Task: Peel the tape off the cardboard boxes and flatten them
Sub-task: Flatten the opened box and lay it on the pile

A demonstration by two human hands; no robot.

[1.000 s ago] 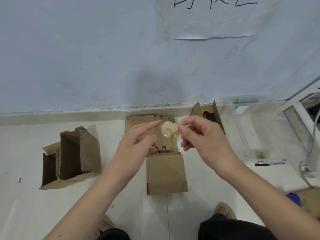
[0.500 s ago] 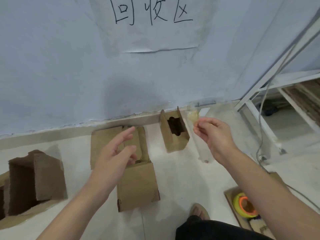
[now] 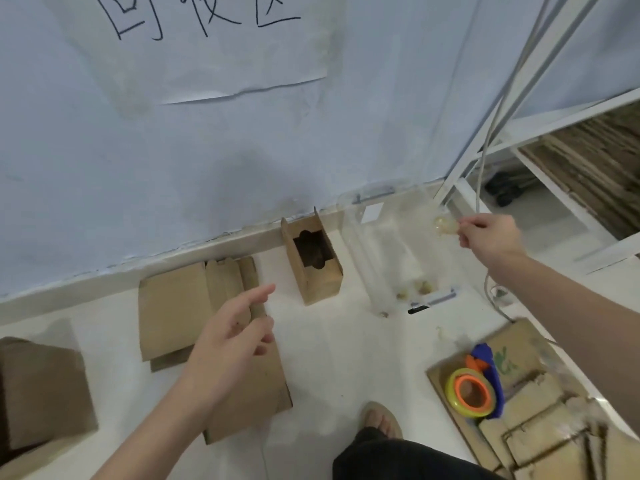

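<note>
The right hand pinches a crumpled wad of peeled tape between thumb and fingertips, held above the rear rim of a clear plastic bin that stands on the white floor by the wall's base; a few small wads lie at the bin's bottom. The left hand hovers with fingers loosely spread, holding nothing, over the flattened cardboard boxes in the middle. Just left of the bin an upright cardboard box stands against the baseboard, a narrow strip of floor between them. Another cardboard box sits at the left edge. A tape dispenser rests on cardboard sheets at lower right; bare floor lies between them and the boxes.
</note>
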